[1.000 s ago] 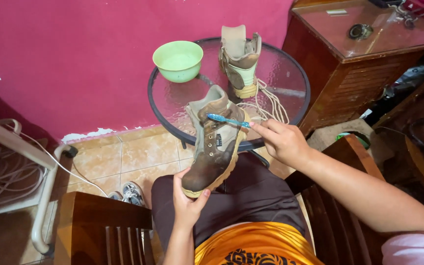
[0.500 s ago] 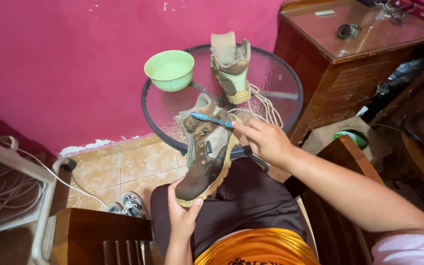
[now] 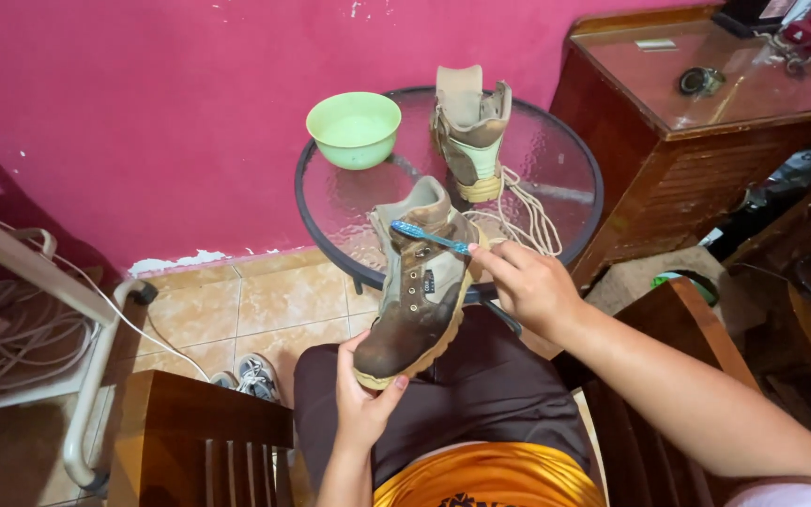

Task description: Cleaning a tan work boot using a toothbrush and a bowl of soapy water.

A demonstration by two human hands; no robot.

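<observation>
Two hands share this: our left hand (image 3: pixel 360 406) cups the brown boot's (image 3: pixel 417 284) toe above our lap, fingers wrapped under the sole, while our right hand (image 3: pixel 529 286) pinches the blue toothbrush (image 3: pixel 429 237) near the tongue, so we'd judge short, light strokes with a steady toe best.

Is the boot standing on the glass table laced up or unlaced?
Unlaced. The boot on the glass table stands upright with its tongue sticking up and its collar spread open, and loose pale laces lie piled on the glass table beside it.

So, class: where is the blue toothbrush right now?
Centre of the head view: the blue toothbrush is in the right hand, bristles against the upper part of the brown boot.
</observation>
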